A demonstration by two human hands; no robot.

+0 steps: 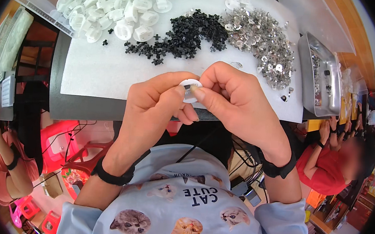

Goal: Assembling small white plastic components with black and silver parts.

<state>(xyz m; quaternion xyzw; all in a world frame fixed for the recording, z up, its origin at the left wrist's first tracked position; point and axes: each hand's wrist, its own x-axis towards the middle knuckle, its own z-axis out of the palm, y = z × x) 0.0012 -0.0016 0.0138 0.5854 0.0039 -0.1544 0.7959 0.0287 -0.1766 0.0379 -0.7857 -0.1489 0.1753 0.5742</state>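
Near the table's front edge, I hold a small white round plastic part (191, 99) between both hands. My left hand (151, 102) is closed on its left side, with the thumb laid over its face. From the right, my right hand (238, 101) pinches the part, its thumb tip pressing near a dark insert in the middle. The thumbs partly hide that insert. Just beyond my hands lie a heap of small black cross-shaped pieces (197, 33) and a heap of small shiny metal pieces (269, 48). White round plastic parts (125, 9) are piled at the far left.
A white sheet (97, 73) covers the dark tabletop (63, 106). At the right stands a metal tray (320, 99) holding a few small parts. Other people sit at both sides, one in a red top (325, 169). Red stools (51, 223) stand at the lower left.
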